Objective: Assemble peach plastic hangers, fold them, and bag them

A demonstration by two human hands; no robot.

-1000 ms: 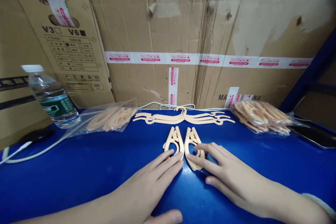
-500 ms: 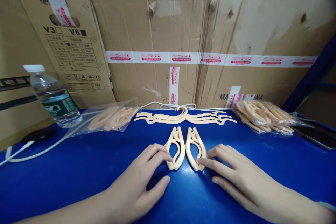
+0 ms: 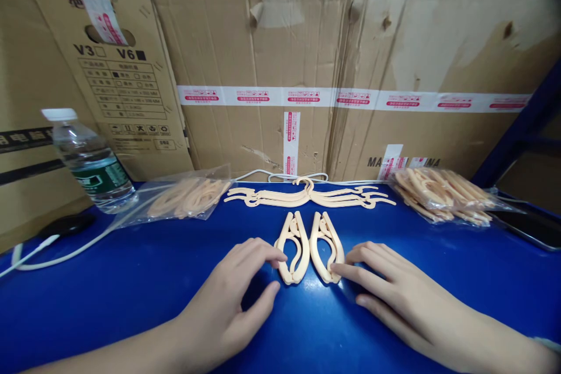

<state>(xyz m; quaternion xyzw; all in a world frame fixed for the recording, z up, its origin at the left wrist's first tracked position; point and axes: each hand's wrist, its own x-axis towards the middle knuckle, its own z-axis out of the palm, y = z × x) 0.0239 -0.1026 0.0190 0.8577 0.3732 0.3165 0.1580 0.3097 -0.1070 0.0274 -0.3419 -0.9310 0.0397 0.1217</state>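
Observation:
Two folded beige plastic hangers lie side by side on the blue table (image 3: 131,280): the left folded hanger (image 3: 293,247) and the right folded hanger (image 3: 326,245). My left hand (image 3: 236,292) rests on the table with curled fingertips touching the left hanger's outer edge. My right hand (image 3: 385,283) lies with fingers stretched, its fingertips against the right hanger's outer edge. Neither hand grips anything. Behind them a stack of unfolded hangers (image 3: 307,194) lies spread flat.
A clear bag of hangers (image 3: 186,196) lies at the back left, another bag of hangers (image 3: 440,188) at the back right. A water bottle (image 3: 90,160), a white cable (image 3: 65,251) and a dark phone (image 3: 530,225) sit near the edges. Cardboard boxes (image 3: 284,58) wall the back.
Both hands drew back off the tops of the two folded hangers to their outer sides. My left fingers curled. The hangers stayed put.

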